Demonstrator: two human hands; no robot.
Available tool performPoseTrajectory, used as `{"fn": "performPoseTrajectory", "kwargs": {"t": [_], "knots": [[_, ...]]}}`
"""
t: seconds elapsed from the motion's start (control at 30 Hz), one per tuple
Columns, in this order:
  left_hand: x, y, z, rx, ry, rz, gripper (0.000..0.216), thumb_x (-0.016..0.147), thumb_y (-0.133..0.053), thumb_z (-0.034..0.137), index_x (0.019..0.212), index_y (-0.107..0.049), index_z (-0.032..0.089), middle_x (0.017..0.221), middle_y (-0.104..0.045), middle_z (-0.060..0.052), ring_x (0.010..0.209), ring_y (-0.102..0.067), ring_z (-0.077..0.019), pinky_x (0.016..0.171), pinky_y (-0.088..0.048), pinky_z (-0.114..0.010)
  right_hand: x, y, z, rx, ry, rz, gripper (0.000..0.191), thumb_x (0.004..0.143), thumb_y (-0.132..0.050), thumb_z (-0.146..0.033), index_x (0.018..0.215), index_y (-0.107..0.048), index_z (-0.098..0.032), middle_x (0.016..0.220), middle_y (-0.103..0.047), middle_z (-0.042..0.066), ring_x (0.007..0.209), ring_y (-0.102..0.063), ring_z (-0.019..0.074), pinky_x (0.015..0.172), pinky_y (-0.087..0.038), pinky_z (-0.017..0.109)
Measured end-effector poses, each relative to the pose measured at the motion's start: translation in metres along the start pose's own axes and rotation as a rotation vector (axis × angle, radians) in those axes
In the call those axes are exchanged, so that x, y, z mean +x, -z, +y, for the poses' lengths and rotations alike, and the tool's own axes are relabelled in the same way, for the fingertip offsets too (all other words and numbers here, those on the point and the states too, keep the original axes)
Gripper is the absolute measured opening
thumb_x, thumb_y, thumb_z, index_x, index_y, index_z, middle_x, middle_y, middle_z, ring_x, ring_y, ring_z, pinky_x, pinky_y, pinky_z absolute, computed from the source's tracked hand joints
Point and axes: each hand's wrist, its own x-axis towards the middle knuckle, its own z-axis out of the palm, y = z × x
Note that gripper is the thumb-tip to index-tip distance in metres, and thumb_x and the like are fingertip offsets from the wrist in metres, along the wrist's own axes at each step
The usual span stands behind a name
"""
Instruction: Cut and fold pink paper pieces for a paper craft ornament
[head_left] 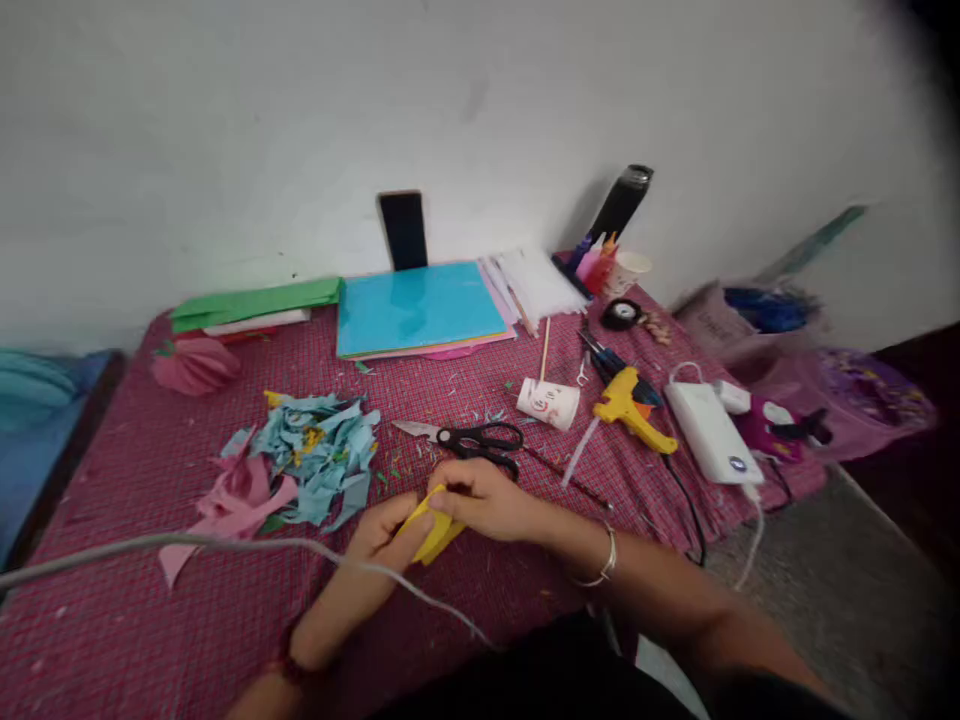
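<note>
A small folded piece of yellow paper (433, 532) is pinched between both hands just above the red checked cloth (150, 620). My left hand (382, 540) grips its near left side. My right hand (480, 497), with a bangle on the wrist, closes over its top right. Black-handled scissors (469, 438) lie shut on the cloth just beyond my right hand. To the left of my hands sits a heap of light blue paper scraps (322, 452) with pink paper scraps (236, 495) beside it.
A blue paper stack (416, 308), green sheets (255, 300) and a phone (403, 230) stand at the back. A paper cup (549, 402), yellow glue gun (628, 405), white power bank (709, 430) and black bottle (621, 202) lie right. A grey cable (187, 542) crosses near me.
</note>
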Motion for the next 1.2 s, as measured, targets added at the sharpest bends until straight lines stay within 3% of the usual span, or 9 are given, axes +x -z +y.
{"fn": "performPoseTrajectory", "kwargs": {"t": [0.13, 0.27, 0.43, 0.53, 0.67, 0.77, 0.87, 1.03, 1.2], "knots": [[-0.001, 0.004, -0.001, -0.229, 0.035, 0.160, 0.034, 0.081, -0.066, 0.045, 0.068, -0.059, 0.015, 0.058, -0.048, 0.003, 0.052, -0.039, -0.0088, 0.049, -0.030, -0.021, 0.002, 0.009, -0.003, 0.101, -0.084, 0.151, 0.026, 0.088, -0.057, -0.043, 0.079, -0.054, -0.019, 0.065, -0.055, -0.003, 0.057, -0.051, 0.0103, 0.056, -0.041, 0.024], [0.002, 0.010, 0.000, -0.491, -0.010, 0.301, 0.026, 0.086, -0.063, 0.043, 0.081, -0.061, 0.018, 0.054, -0.049, 0.004, 0.048, -0.042, -0.0093, 0.049, -0.034, -0.021, 0.006, 0.019, -0.004, 0.051, -0.053, 0.252, 0.021, 0.090, -0.055, -0.039, 0.082, -0.055, -0.020, 0.065, -0.054, -0.004, 0.056, -0.050, 0.0104, 0.056, -0.041, 0.024], [0.006, 0.011, 0.003, -0.517, -0.038, 0.303, 0.024, 0.080, -0.071, 0.039, 0.078, -0.062, 0.017, 0.059, -0.056, 0.002, 0.049, -0.049, -0.0093, 0.049, -0.039, -0.021, 0.008, 0.032, -0.009, -0.385, 0.047, 0.235, 0.011, 0.090, -0.051, -0.021, 0.085, -0.060, -0.019, 0.078, -0.061, 0.000, 0.073, -0.057, 0.0134, 0.070, -0.044, 0.027], [0.005, 0.009, 0.003, -0.551, -0.017, 0.284, 0.024, 0.073, -0.077, 0.033, 0.082, -0.064, 0.016, 0.066, -0.063, 0.001, 0.054, -0.056, -0.0110, 0.052, -0.045, -0.022, 0.008, 0.042, -0.012, -0.711, 0.067, 0.188, 0.016, 0.088, -0.050, -0.011, 0.095, -0.062, -0.018, 0.094, -0.065, 0.004, 0.090, -0.059, 0.0172, 0.083, -0.044, 0.031], [0.003, 0.009, 0.004, -0.624, 0.006, 0.215, 0.024, 0.070, -0.077, 0.025, 0.082, -0.058, 0.018, 0.073, -0.068, -0.002, 0.061, -0.064, -0.0160, 0.055, -0.049, -0.025, 0.007, 0.052, -0.015, -1.144, -0.022, 0.127, 0.021, 0.084, -0.056, -0.010, 0.103, -0.063, -0.017, 0.100, -0.062, 0.009, 0.093, -0.054, 0.0226, 0.087, -0.042, 0.035], [0.001, 0.009, 0.006, -0.683, -0.034, 0.147, 0.023, 0.072, -0.072, 0.019, 0.074, -0.049, 0.018, 0.079, -0.069, -0.003, 0.068, -0.065, -0.0165, 0.063, -0.051, -0.027, 0.004, 0.054, -0.018, -1.288, -0.091, 0.115, 0.022, 0.084, -0.056, -0.014, 0.104, -0.063, -0.017, 0.100, -0.061, 0.009, 0.093, -0.052, 0.0238, 0.085, -0.042, 0.036], [0.001, 0.010, 0.007, -0.723, -0.052, 0.096, 0.021, 0.071, -0.068, 0.016, 0.071, -0.047, 0.018, 0.077, -0.066, -0.002, 0.068, -0.062, -0.0146, 0.066, -0.051, -0.027, 0.000, 0.056, -0.021, -1.320, -0.114, 0.082, 0.026, 0.081, -0.059, -0.016, 0.107, -0.062, -0.017, 0.101, -0.059, 0.010, 0.095, -0.053, 0.0243, 0.087, -0.042, 0.037], [0.007, 0.008, 0.006, -0.737, 0.019, 0.144, 0.018, 0.071, -0.067, 0.025, 0.083, -0.055, 0.020, 0.062, -0.054, 0.004, 0.047, -0.044, -0.0084, 0.042, -0.034, -0.019, -0.001, 0.057, -0.017, -1.247, -0.120, 0.029, 0.043, 0.081, -0.056, -0.009, 0.122, -0.058, -0.019, 0.108, -0.057, 0.010, 0.097, -0.057, 0.0221, 0.088, -0.044, 0.036], [0.011, 0.003, -0.001, -0.667, -0.001, 0.157, 0.019, 0.071, -0.074, 0.027, 0.073, -0.058, 0.016, 0.051, -0.046, 0.006, 0.043, -0.038, -0.0060, 0.040, -0.028, -0.017, 0.002, 0.054, -0.011, -1.072, -0.002, 0.008, 0.047, 0.078, -0.050, 0.000, 0.120, -0.059, -0.019, 0.112, -0.057, 0.009, 0.104, -0.057, 0.0201, 0.094, -0.045, 0.035]]}}
